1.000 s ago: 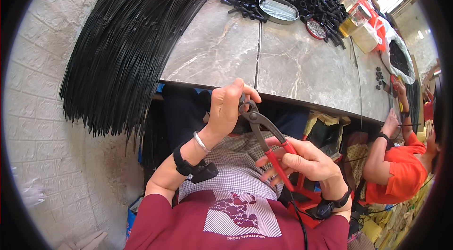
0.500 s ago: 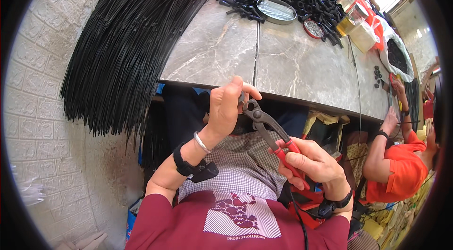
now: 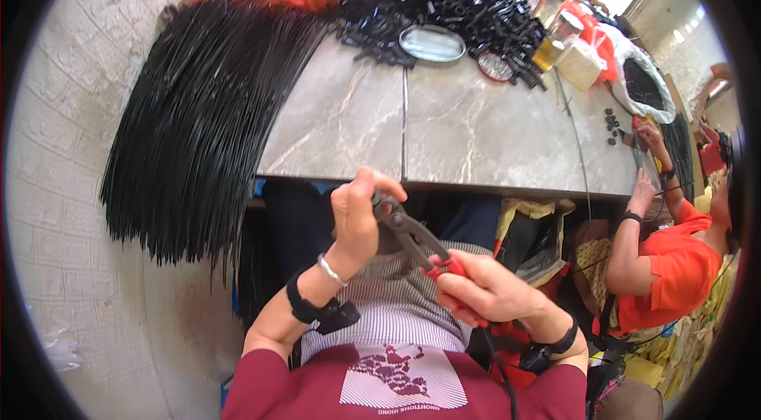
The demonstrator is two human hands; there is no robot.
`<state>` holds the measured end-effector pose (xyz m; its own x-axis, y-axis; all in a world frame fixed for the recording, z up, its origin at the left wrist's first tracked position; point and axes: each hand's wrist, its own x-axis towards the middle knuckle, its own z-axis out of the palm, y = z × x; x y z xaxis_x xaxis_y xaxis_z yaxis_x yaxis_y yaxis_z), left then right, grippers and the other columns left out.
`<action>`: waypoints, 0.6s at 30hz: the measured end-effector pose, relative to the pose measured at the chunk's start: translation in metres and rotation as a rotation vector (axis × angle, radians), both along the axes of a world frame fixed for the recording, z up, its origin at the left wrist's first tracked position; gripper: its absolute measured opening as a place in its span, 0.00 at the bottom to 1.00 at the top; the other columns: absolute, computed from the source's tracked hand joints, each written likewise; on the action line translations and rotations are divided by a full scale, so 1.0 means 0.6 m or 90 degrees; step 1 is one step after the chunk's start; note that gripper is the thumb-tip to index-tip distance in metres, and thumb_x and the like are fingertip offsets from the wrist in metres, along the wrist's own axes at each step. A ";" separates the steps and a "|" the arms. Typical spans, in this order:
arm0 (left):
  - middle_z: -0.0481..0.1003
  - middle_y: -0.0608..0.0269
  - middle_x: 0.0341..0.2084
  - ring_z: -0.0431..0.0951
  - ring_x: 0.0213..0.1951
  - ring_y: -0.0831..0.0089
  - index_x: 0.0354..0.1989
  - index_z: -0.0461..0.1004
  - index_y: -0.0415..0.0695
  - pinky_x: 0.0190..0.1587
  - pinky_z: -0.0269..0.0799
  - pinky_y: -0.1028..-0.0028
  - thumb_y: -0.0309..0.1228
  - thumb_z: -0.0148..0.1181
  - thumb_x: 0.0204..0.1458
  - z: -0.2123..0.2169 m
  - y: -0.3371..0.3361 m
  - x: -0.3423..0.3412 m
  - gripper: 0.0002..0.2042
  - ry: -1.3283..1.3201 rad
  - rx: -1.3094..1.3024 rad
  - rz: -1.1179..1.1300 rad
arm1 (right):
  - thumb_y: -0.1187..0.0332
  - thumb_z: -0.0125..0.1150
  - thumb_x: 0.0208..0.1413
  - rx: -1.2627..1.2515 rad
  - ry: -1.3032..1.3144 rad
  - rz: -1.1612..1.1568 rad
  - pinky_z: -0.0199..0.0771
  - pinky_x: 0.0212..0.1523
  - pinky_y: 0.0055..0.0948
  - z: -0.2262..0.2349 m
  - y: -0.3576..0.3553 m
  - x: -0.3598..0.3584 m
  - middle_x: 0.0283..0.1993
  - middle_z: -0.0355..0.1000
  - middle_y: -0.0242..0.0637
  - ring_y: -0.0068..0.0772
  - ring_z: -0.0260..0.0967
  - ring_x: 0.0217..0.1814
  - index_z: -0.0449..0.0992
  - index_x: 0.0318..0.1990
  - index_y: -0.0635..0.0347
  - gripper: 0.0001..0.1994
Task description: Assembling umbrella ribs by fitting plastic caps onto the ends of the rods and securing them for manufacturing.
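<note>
My right hand (image 3: 487, 285) is wrapped round the red grips of a pair of end-cutting pincers (image 3: 414, 236). Their dark metal jaws point up and to the left, against the fingers of my left hand (image 3: 355, 218). Between thumb and fingers the left hand pinches a small black piece (image 3: 377, 196), mostly hidden by the fingers and the jaws; its exact shape cannot be made out. Both hands are in front of my body, just short of the table's near edge.
A grey marbled table (image 3: 349, 126) carries a bundle of long black strands (image 3: 198, 118), a heap of black tube pieces (image 3: 444, 0), a round tin (image 3: 432, 45), a red-rimmed dish (image 3: 495, 67) and jars (image 3: 559, 39). A co-worker in orange (image 3: 666, 273) works at the right.
The view has shifted, with the table lower in it. The pincers and both hands appear further left and lower. The red grips look closer together in my right hand.
</note>
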<state>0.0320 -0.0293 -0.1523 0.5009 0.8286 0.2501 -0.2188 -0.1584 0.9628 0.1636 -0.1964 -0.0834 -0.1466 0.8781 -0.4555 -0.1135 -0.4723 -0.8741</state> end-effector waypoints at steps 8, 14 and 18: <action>0.70 0.72 0.20 0.61 0.19 0.87 0.43 0.77 0.37 0.22 0.58 0.81 0.38 0.50 0.65 0.008 0.015 -0.010 0.16 -0.169 -0.083 -0.046 | 0.69 0.53 0.56 0.354 -0.782 -0.148 0.71 0.39 0.41 -0.060 0.096 0.137 0.35 0.68 0.52 0.49 0.72 0.41 0.68 0.51 0.64 0.15; 0.72 0.71 0.21 0.67 0.25 0.86 0.39 0.78 0.40 0.28 0.63 0.83 0.28 0.64 0.55 0.050 -0.023 -0.033 0.07 0.079 0.143 -0.095 | 0.69 0.60 0.52 0.173 -1.114 -0.257 0.70 0.52 0.43 -0.154 0.139 0.211 0.52 0.67 0.52 0.57 0.67 0.53 0.65 0.59 0.65 0.26; 0.76 0.67 0.23 0.72 0.27 0.85 0.39 0.78 0.39 0.30 0.68 0.81 0.28 0.63 0.56 0.079 -0.041 -0.071 0.06 0.055 0.133 -0.025 | 0.71 0.64 0.50 0.405 -0.935 -0.134 0.74 0.45 0.38 -0.083 0.123 0.080 0.49 0.69 0.50 0.57 0.71 0.45 0.62 0.63 0.65 0.31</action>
